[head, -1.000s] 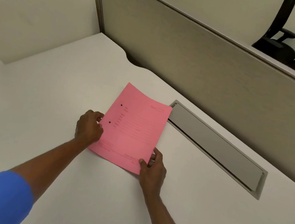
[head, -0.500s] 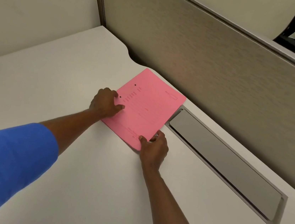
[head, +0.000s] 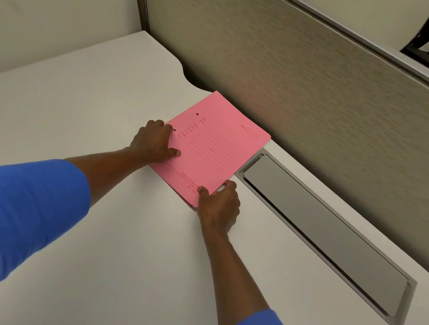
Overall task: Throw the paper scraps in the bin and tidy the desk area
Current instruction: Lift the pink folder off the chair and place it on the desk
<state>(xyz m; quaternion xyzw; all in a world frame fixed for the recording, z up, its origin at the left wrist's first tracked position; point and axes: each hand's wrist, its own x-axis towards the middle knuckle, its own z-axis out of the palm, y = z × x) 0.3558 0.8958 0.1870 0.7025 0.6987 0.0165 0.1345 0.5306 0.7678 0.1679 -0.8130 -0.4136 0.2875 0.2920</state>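
a pink folder (head: 211,148) lies flat on the white desk (head: 91,228), its far corner close to the grey partition (head: 322,108) and its right edge just beside the grey cable hatch (head: 321,229). the left hand (head: 155,141) presses flat on its left edge, fingers together. the right hand (head: 218,206) pinches the near corner, thumb on top. red print runs across the cover, too blurred to read.

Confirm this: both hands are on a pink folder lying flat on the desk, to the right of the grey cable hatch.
Not quite. The head view shows the pink folder left of the grey cable hatch. Both the left hand and right hand are on it, flat on the desk.
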